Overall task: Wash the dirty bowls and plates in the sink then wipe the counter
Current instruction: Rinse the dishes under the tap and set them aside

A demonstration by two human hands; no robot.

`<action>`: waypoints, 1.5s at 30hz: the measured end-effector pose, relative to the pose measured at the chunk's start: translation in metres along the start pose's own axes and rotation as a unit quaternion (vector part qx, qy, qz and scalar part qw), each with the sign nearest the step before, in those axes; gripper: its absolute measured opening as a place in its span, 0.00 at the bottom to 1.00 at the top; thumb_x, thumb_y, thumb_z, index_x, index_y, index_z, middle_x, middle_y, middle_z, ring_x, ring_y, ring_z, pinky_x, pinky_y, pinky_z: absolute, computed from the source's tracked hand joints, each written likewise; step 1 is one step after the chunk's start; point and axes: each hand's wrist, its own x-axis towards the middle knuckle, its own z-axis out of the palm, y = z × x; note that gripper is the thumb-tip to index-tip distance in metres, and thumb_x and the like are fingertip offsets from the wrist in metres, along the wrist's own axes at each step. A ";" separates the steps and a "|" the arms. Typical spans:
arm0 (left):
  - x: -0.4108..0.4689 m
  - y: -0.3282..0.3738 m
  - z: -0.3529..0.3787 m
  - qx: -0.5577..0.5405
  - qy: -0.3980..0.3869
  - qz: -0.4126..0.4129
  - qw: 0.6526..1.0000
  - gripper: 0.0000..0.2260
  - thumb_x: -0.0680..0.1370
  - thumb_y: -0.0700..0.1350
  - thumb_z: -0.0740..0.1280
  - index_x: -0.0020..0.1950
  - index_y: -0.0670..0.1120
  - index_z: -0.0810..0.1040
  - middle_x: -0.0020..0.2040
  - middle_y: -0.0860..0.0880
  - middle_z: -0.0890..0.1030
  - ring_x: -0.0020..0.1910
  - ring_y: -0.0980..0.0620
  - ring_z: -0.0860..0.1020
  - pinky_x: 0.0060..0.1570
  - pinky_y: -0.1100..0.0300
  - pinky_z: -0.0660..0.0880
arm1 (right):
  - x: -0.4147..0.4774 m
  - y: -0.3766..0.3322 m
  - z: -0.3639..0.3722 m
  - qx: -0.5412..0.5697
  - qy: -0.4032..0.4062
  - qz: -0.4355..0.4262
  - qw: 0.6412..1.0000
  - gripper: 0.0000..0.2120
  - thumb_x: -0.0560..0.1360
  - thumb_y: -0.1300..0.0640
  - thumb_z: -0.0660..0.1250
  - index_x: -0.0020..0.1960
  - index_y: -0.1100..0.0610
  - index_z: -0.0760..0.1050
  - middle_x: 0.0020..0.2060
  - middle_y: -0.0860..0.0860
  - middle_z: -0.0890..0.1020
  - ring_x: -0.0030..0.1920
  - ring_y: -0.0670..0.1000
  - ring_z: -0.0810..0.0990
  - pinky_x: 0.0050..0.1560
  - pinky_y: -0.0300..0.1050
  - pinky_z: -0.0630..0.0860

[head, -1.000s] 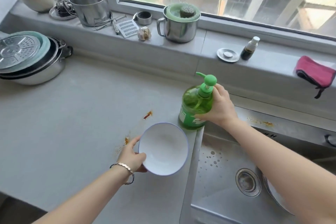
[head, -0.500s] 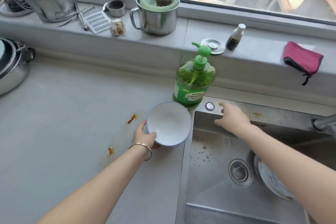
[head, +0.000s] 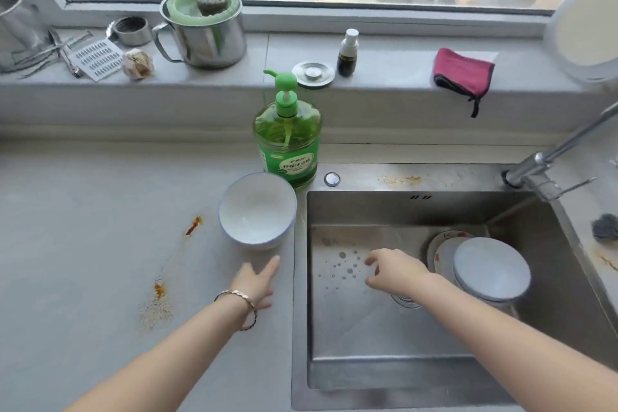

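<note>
On the counter (head: pixel 83 244), white bowl (head: pixel 256 211), mouth upward.

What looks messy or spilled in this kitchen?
Orange-brown sauce stains are smeared on the counter, left of the white bowl, with crumbly specks trailing toward the near edge. A similar rusty smear marks the sink rim behind the basin. Nothing looks broken.

Head view, single wide-angle: worn high, close in, facing forward and down over desk (head: pixel 83 244), sink (head: pixel 368 344) and windowsill (head: pixel 384 53).
</note>
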 end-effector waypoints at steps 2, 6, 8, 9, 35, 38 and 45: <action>-0.013 -0.005 0.031 0.073 -0.064 0.001 0.995 0.14 0.79 0.45 0.63 0.62 0.40 0.70 0.44 0.45 0.77 0.36 0.52 0.75 0.33 0.62 0.73 | -0.005 0.019 0.012 0.009 -0.023 0.004 1.000 0.20 0.74 0.51 0.62 0.66 0.49 0.70 0.61 0.49 0.77 0.62 0.51 0.74 0.58 0.44 0.70; -0.013 -0.007 0.110 0.107 -0.112 0.001 0.988 0.06 0.78 0.35 0.57 0.48 0.41 0.72 0.32 0.47 0.72 0.26 0.54 0.67 0.21 0.68 0.61 | -0.019 0.080 0.034 0.066 -0.039 0.059 0.995 0.19 0.74 0.51 0.61 0.64 0.51 0.72 0.62 0.51 0.77 0.62 0.54 0.74 0.58 0.44 0.71; -0.011 -0.001 0.154 0.120 -0.127 -0.017 0.984 0.07 0.78 0.36 0.55 0.45 0.43 0.71 0.31 0.47 0.71 0.26 0.54 0.66 0.24 0.68 0.59 | -0.027 0.125 0.041 0.101 -0.028 0.109 0.989 0.18 0.74 0.51 0.60 0.62 0.53 0.74 0.61 0.52 0.77 0.61 0.54 0.75 0.57 0.44 0.71; -0.010 0.003 0.176 0.127 -0.132 -0.023 0.983 0.08 0.78 0.36 0.55 0.42 0.44 0.70 0.31 0.47 0.70 0.26 0.53 0.67 0.25 0.68 0.59 | -0.030 0.150 0.044 0.120 -0.022 0.137 0.983 0.18 0.75 0.51 0.60 0.62 0.54 0.73 0.61 0.53 0.77 0.61 0.55 0.75 0.57 0.45 0.71; 0.104 0.021 0.417 0.128 -0.230 -0.011 0.965 0.26 0.76 0.30 0.57 0.69 0.53 0.66 0.48 0.46 0.77 0.43 0.40 0.79 0.40 0.51 0.80 | 0.066 0.362 0.056 0.649 -0.032 0.117 0.751 0.36 0.56 0.64 0.56 0.63 0.45 0.63 0.56 0.47 0.73 0.59 0.56 0.72 0.36 0.51 0.81; 0.092 0.017 0.407 0.111 -0.217 0.021 0.970 0.27 0.74 0.28 0.57 0.67 0.53 0.69 0.48 0.46 0.76 0.38 0.47 0.80 0.35 0.54 0.81 | 0.054 0.356 0.049 0.638 -0.022 0.096 0.764 0.36 0.57 0.64 0.56 0.63 0.44 0.62 0.58 0.47 0.72 0.57 0.53 0.72 0.35 0.48 0.80; 0.025 0.044 0.337 0.130 -0.234 0.178 0.947 0.37 0.68 0.29 0.60 0.69 0.62 0.61 0.59 0.57 0.73 0.47 0.50 0.77 0.40 0.52 0.81 | -0.004 0.310 0.003 0.551 0.025 -0.033 0.834 0.43 0.60 0.61 0.56 0.72 0.41 0.51 0.59 0.35 0.68 0.62 0.46 0.70 0.57 0.44 0.76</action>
